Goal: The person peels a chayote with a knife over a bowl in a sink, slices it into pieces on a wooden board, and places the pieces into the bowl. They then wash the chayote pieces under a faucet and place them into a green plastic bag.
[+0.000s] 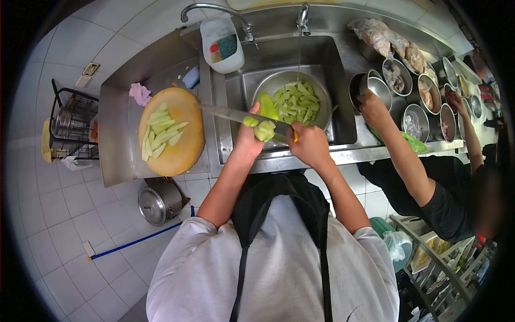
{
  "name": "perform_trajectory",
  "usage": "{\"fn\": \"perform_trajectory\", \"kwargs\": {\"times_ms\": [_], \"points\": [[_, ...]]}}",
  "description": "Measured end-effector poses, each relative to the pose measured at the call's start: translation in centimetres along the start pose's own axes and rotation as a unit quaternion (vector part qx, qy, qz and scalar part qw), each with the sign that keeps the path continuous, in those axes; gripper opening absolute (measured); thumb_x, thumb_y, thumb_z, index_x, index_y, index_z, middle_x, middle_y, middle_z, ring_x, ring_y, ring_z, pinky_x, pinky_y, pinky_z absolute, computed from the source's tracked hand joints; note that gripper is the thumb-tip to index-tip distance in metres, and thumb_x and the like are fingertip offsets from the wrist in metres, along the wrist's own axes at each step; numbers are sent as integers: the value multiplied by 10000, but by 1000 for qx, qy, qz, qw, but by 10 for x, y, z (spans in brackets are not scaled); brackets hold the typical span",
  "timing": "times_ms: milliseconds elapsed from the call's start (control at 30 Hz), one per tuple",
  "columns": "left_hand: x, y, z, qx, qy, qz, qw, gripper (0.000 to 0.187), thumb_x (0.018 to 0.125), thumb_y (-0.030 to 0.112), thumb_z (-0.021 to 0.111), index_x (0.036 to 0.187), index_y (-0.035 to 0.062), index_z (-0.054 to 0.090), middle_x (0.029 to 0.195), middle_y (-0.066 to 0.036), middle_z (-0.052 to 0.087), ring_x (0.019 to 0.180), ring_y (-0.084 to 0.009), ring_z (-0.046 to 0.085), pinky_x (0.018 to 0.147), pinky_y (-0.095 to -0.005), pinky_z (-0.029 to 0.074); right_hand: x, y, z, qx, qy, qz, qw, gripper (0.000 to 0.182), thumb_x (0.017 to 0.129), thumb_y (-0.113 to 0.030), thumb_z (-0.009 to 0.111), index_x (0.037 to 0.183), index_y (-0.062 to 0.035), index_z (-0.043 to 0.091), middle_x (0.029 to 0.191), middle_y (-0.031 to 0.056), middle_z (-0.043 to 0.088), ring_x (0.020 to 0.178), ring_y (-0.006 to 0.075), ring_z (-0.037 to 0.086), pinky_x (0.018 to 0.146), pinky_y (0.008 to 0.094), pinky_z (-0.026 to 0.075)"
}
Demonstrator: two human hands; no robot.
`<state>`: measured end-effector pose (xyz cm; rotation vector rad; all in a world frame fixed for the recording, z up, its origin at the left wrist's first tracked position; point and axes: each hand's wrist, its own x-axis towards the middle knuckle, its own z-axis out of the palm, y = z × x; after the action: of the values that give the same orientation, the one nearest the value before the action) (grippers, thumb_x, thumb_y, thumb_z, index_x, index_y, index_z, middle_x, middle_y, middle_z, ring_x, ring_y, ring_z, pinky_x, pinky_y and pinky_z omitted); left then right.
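Green, wet gourd (263,129) sits in my left hand (248,140) over the sink (343,123), firm but slick, so I pinch its ends; my right hand (308,144) clenches the knife (236,114).

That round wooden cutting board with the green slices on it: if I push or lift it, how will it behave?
The cutting board looks thick and solid, so probably stiff and heavy for its size. It overhangs the counter front edge, so a push toward the person might tip it. The loose green slices would likely slide if it tilts.
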<state>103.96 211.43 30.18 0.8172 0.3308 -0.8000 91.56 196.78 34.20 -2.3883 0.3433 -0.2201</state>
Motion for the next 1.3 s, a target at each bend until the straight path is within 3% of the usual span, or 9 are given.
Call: {"fn": "perform_trajectory", "kwargs": {"times_ms": [100, 200, 400, 600, 733, 800, 900, 1133, 1300], "points": [[-8, 0, 1, -12, -18, -25, 999, 376, 954, 342, 655, 1234, 96, 608, 1129, -62, 682, 1021, -191, 649, 837, -385, 547, 1, -8, -5, -38, 2, -4, 999, 139, 802, -180, 670, 809, -42, 652, 671, 222, 655, 651, 420, 669, 651, 505, 549], [-12, 2, -1, 13, 13, -59, 998, 429, 964, 466, 597, 1145, 81, 648, 1025, -127, 704, 919, -248, 686, 806, -420, 554, 3, 0, 1, -54, -6, 21, 998, 166, 789, -196, 677, 838, -37, 671, 694, 231, 662, 683, 422, 675, 668, 508, 549], [-33, 13, 4, 59, -8, -63, 996, 464, 968, 481, 584, 1181, 71, 623, 999, -154, 702, 836, -265, 688, 686, -396, 559, 6, 50, 13, -4, -54, 128, 990, 224, 766, -197, 664, 876, -3, 689, 799, 262, 683, 797, 449, 670, 753, 530, 536], [-21, 5, -10, 45, -10, -58, 997, 446, 976, 478, 572, 1188, 89, 618, 1007, -102, 687, 846, -260, 680, 714, -421, 552, 0, 10, 5, 23, -54, 31, 998, 186, 795, -199, 657, 850, -23, 687, 718, 241, 665, 723, 436, 671, 696, 514, 543], [-19, 2, -14, 35, 21, -63, 997, 422, 985, 463, 561, 1180, 94, 618, 1013, -80, 677, 852, -255, 673, 711, -435, 554, 0, -5, 4, -22, -8, -6, 1000, 178, 832, -208, 657, 835, -32, 685, 656, 229, 647, 644, 429, 661, 634, 518, 540], [-32, 4, -9, 40, -9, -60, 997, 422, 986, 454, 562, 1177, 81, 616, 1001, -99, 677, 840, -264, 669, 710, -432, 554, 1, 1, 10, -48, 11, -16, 999, 183, 845, -211, 656, 831, -31, 685, 643, 227, 644, 620, 427, 658, 616, 522, 539], [-43, 10, -4, 49, -37, -88, 994, 427, 984, 445, 567, 1167, 62, 615, 983, -134, 677, 827, -278, 664, 710, -423, 552, 7, 27, 25, -48, 14, 5, 999, 187, 824, -208, 668, 838, -23, 688, 675, 230, 658, 659, 424, 670, 648, 514, 548], [-50, 24, -14, 2, -39, -109, 993, 449, 981, 458, 566, 1159, 50, 619, 975, -171, 683, 813, -281, 660, 692, -407, 549, 18, 81, 52, -45, -109, 135, 984, 305, 791, -258, 626, 900, 15, 710, 863, 277, 692, 838, 451, 679, 792, 516, 543], [-54, 31, -13, -20, -111, -94, 989, 477, 989, 425, 553, 1265, 39, 594, 1106, -214, 669, 1045, -358, 660, 861, -480, 554, 20, 113, 57, 29, -162, 191, 968, 389, 775, -286, 617, 956, 44, 715, 930, 290, 694, 882, 453, 679, 819, 493, 534]]}}
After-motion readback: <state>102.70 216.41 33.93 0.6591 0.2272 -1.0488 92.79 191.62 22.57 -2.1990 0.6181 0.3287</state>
